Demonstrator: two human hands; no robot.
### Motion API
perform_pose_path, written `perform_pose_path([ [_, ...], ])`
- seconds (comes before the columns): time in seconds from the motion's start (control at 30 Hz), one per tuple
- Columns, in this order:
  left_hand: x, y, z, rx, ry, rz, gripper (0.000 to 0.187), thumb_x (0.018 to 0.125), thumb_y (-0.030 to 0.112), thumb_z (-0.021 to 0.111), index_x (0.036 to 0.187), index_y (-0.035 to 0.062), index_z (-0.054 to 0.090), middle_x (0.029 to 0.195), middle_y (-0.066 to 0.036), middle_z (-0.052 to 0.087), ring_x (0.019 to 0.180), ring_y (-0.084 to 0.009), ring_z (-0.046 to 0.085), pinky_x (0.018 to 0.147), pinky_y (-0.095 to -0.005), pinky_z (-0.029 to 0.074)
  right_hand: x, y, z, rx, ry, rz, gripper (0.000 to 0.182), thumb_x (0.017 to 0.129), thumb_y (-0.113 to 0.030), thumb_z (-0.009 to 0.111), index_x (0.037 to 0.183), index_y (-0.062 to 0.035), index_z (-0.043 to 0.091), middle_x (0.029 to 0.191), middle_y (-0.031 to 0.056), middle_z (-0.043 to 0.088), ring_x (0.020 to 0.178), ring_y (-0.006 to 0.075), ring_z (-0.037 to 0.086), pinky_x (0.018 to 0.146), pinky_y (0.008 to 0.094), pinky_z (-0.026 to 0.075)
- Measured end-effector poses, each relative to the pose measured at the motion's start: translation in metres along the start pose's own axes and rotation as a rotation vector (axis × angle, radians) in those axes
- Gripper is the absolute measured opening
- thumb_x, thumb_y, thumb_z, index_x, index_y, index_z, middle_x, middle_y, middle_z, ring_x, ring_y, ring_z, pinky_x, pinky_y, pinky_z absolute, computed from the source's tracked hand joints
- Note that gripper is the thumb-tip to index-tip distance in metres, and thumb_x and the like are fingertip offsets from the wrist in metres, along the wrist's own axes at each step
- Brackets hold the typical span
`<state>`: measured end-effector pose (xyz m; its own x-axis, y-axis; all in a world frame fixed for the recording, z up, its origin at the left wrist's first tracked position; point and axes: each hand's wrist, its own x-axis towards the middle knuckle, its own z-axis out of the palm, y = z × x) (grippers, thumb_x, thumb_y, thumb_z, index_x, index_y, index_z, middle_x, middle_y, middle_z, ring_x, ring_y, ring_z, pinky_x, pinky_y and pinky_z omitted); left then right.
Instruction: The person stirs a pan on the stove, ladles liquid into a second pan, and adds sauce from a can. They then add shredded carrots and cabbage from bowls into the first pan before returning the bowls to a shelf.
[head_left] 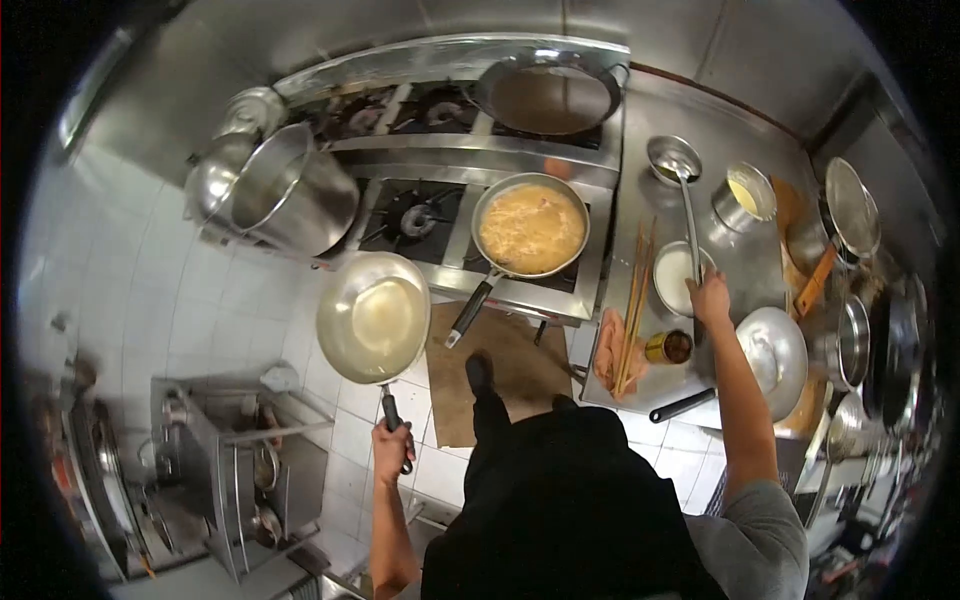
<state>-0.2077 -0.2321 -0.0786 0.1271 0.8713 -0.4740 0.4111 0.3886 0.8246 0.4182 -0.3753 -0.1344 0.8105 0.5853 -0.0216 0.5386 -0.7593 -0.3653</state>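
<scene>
In the head view, my left hand (pixel 392 450) is closed around the black handle of a frying pan (pixel 340 330). This pan is held over the floor, left of the stove, with a shiny yellowish pool at its bottom. My right hand (pixel 710 297) is closed on the long handle of a ladle (pixel 688 215), whose cup end lies at the back of the steel counter. Just under that hand is a bowl of white contents (pixel 674 278), partly covered by the handle. A second frying pan (pixel 533 225) sits on a front burner, holding a golden, lumpy egg-like mixture.
On the stove are a wok of brown liquid (pixel 550 98) and a large pot (pixel 300 195). The counter (pixel 640 190) holds chopsticks (pixel 634 310), raw-looking meat (pixel 606 350), a jar (pixel 668 347), a small pot (pixel 745 195) and an empty pan (pixel 775 360). A brown mat (pixel 455 390) covers some floor.
</scene>
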Motion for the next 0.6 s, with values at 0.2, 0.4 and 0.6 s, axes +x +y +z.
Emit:
perform_pose_path([
  [0.2,0.139,0.026,-0.027,-0.004,-0.157,0.031,0.017,0.085,0.006,0.055,0.071,0.0038,0.046,0.051,-0.003,0.047,0.035,-0.0121,0.045,0.034,-0.0266,0.036,-0.096,-0.095,-0.084,0.295,0.292,-0.082,0.016,0.092,-0.012,0.059,0.102,0.0003,0.058,0.083,0.0134,0.064,0.07,0.0219,0.062,0.064,0.0333,0.049],
  [0.4,0.267,0.037,-0.028,0.026,-0.257,0.041,0.014,0.085,0.008,0.057,0.077,0.0043,0.046,0.05,-0.002,0.045,0.034,-0.0128,0.044,0.032,-0.028,0.034,-0.224,-0.147,-0.027,0.272,-0.213,0.117,0.015,0.089,-0.008,0.06,0.102,-0.0015,0.065,0.098,0.0137,0.068,0.08,0.0228,0.064,0.069,0.0331,0.051],
  [0.6,0.336,0.063,-0.015,0.0,-0.36,0.025,0.013,0.083,0.009,0.057,0.077,0.0041,0.047,0.053,-0.003,0.047,0.035,-0.0132,0.046,0.033,-0.0288,0.038,-0.338,-0.164,0.008,0.41,-0.41,0.353,0.018,0.086,-0.007,0.063,0.101,0.003,0.061,0.081,0.0132,0.066,0.068,0.0196,0.067,0.061,0.0319,0.053],
])
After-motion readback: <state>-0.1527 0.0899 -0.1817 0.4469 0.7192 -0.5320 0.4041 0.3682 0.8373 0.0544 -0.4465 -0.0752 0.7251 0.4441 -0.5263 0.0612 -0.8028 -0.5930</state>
